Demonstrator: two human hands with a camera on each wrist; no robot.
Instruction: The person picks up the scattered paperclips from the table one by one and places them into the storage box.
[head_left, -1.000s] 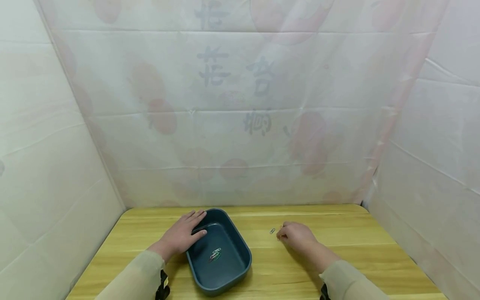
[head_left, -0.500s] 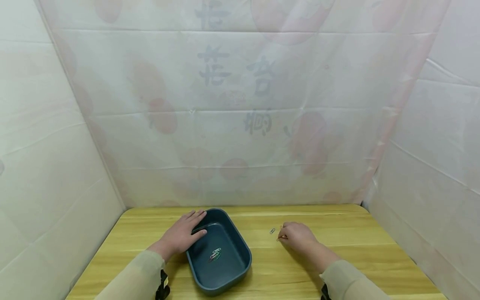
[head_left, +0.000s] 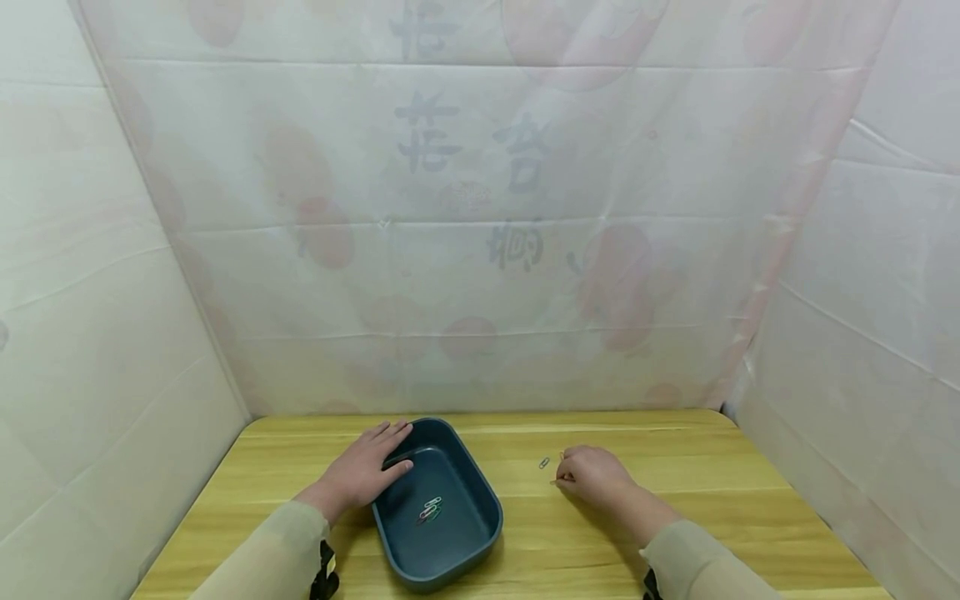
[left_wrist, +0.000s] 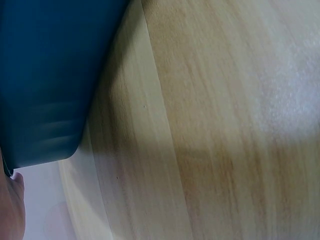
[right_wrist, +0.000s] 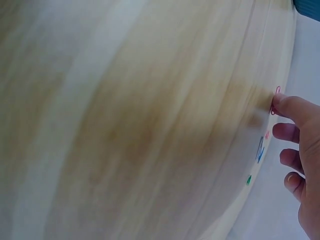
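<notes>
Landmark: I am placing everything relative to the dark teal tray [head_left: 480,500], which is sitting on the wooden table [head_left: 675,517] in front of me.
Left hand: my left hand [head_left: 365,468] is lying flat on the tray's left rim, fingers straight and slightly spread, the thumb reaching over the edge toward the inside. It is pressing on the rim, not curling round it.
Left wrist view: only the tray's outer wall [left_wrist: 45,75] and the table grain are showing, with a bit of my hand at the lower left corner.
Right hand: my right hand [head_left: 592,475] is resting on the table well to the right of the tray, knuckles up and fingers bent down to the surface.
Right hand grip: in the right wrist view my forefinger tip [right_wrist: 287,105] is touching a pink paper clip [right_wrist: 275,100]; whether I am pinching it or only pressing it I cannot tell.
Loose clips: a grey paper clip [head_left: 544,462] is lying on the table just left of my right hand, between it and the tray. The wrist view is also showing a blue clip [right_wrist: 260,148] and a green one [right_wrist: 248,179] near my fingers.
Inside the tray: a few paper clips [head_left: 431,508] are lying together on its floor, near the middle.
</notes>
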